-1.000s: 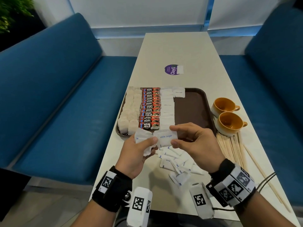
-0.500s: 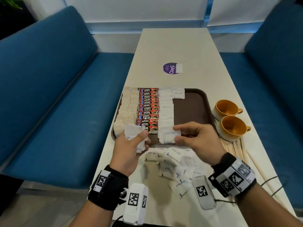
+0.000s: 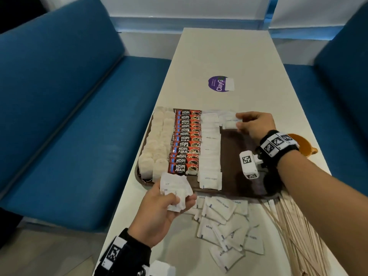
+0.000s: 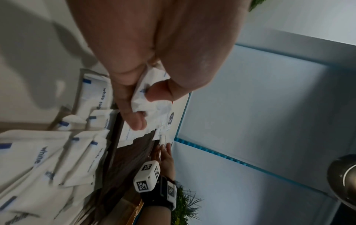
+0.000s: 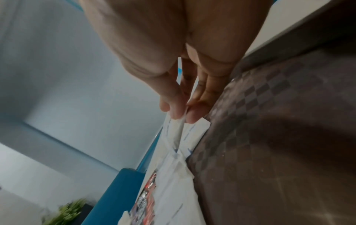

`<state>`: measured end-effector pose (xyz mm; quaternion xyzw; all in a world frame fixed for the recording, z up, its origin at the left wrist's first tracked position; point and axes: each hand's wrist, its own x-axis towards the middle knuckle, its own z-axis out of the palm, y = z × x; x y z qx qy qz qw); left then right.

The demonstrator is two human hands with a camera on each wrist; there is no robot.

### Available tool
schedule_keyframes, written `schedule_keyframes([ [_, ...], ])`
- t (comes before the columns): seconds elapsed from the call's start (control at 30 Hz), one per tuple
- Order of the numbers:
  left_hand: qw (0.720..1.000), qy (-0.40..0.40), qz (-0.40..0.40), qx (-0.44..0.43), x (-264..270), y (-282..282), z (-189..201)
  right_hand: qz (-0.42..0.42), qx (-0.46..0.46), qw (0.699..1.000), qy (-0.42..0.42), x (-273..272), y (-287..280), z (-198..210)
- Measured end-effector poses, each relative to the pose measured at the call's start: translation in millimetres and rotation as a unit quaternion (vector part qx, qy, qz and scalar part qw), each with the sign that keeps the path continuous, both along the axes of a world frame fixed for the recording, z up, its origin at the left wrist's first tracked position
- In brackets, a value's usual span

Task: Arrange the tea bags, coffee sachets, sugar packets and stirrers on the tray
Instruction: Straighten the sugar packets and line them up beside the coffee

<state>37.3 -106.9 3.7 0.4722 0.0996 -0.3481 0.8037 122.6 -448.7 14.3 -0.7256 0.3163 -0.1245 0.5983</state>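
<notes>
Up at the far end of the brown tray point(image 3: 237, 156), the right hand point(image 3: 256, 126) pinches one white sugar packet point(image 3: 232, 122) between thumb and fingertips point(image 5: 192, 117), holding it just beside the packets already laid there. The right wrist view shows that packet edge-on, thin and flat, low over the tray's checkered floor; whether it touches the packets beneath cannot be told.

The left hand point(image 3: 159, 212) hovers at the tray's near edge with its grip closed round a crumpled bunch of sugar packets point(image 3: 175, 188), white paper with small blue print, thumb point(image 4: 159, 91) pressed on top of them.

On the tray the goods run in columns from near to far: two columns of pale, soft tea bags point(image 3: 157, 148) at the left, then red and black coffee sachets point(image 3: 186, 142) marked KOPI JUAN, overlapping like shingles, then a column of white sugar packets point(image 3: 210, 154) printed "white sugar" in blue. The tray's right part is bare.

On the pale surface point(image 3: 229, 52) in front of the tray lies a loose heap of sugar packets point(image 3: 227, 226), each with a blue mark at one corner. Thin wooden stirrers point(image 3: 294, 232) fan out to the right of the heap, under the right forearm. An orange cup point(image 3: 304, 144) shows partly behind the right wrist.
</notes>
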Motion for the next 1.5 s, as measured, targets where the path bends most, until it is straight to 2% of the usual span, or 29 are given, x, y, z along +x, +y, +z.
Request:
schedule_keyframes([
  [0.13,1.0,-0.019,-0.022,0.013,-0.8,1.3,-3.4,0.012,-0.017,0.998,0.051,21.6,-10.4,-16.1],
  [0.23,0.999,-0.022,-0.031,0.012,-0.9,1.5,-4.6,0.029,-0.078,0.992,0.097,31.0,-14.1,-23.1],
  [0.37,0.999,-0.034,-0.037,0.021,-1.1,0.2,-3.9,0.066,-0.174,0.971,0.148,33.4,-9.8,-15.4],
  [0.57,0.997,-0.049,-0.03,0.056,-2.7,-1.4,-4.1,0.081,-0.206,0.96,0.17,34.2,-9.9,-9.9],
  [0.73,0.996,-0.063,-0.024,0.06,-3.2,1.1,-2.5,0.062,-0.212,0.967,0.129,28.0,-7.4,-0.4],
  [0.87,0.998,-0.054,-0.012,0.034,-7.6,-1.0,6.8,0.073,-0.211,0.973,0.059,4.1,14.7,29.2],
  [0.97,0.998,-0.056,-0.012,0.019,-12.6,-3.7,17.2,0.14,-0.204,0.969,0.005,-34.9,52.4,63.2],
  [1.1,0.998,-0.061,-0.014,0.005,-22.7,-4.5,30.9,0.278,-0.168,0.945,-0.045,-102.5,107.4,92.5],
  [1.2,0.997,-0.074,-0.019,0.018,-30.2,-1.7,37.7,0.311,-0.122,0.94,-0.063,-142.7,134.4,91.2],
  [1.37,0.992,-0.11,-0.037,0.053,-41.4,4.2,46.2,0.292,-0.045,0.952,-0.076,-185.5,158.3,69.6],
  [1.5,0.992,-0.107,-0.051,0.041,-48.5,3.9,52.1,0.258,0.012,0.963,-0.084,-204.4,170.3,58.5],
])
